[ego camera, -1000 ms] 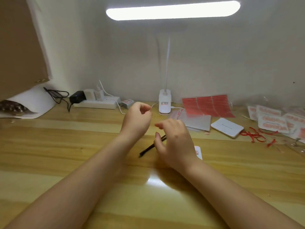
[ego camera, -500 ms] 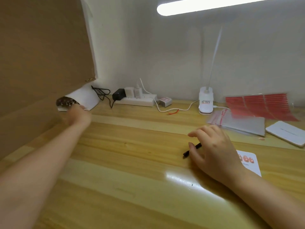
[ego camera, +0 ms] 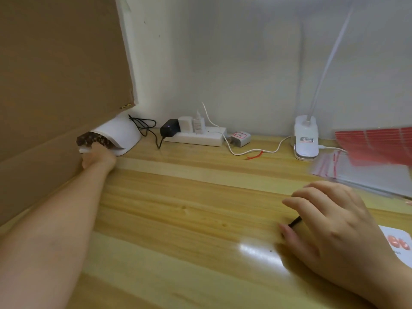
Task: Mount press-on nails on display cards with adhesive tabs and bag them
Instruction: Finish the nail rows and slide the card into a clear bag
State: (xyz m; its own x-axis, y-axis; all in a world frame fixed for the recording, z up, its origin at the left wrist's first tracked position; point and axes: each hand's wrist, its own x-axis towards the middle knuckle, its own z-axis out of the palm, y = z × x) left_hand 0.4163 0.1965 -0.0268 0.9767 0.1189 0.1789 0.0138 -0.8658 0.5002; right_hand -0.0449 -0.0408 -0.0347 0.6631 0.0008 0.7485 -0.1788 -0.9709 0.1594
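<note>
Nearest, by the front right edge of the pale striped wooden tabletop [ego camera: 178,219], the right hand [ego camera: 334,228] lies with its fingers loosely curved over a thin black stick-like tool [ego camera: 294,221], touching it rather than clearly gripping it; a white display card printed with orange nail shapes [ego camera: 399,244] pokes out just beside the wrist. Further back on the right lie a stack of clear zip bags with red seal strips [ego camera: 347,172] and a sheet of red adhesive tabs [ego camera: 379,146], with the white clip-base desk lamp [ego camera: 305,139] and a white power strip [ego camera: 196,138] along the far edge. At the far left edge the left hand [ego camera: 98,158] reaches to a curled white sheet holding dark patterned press-on nails [ego camera: 93,139], tucked under a leaning brown cardboard panel [ego camera: 55,74]; its fingers are hidden, so I cannot tell whether it has hold of anything. It looks like fetching the next nails. The next move would call for a light pinch and drawing them toward the card.
</note>
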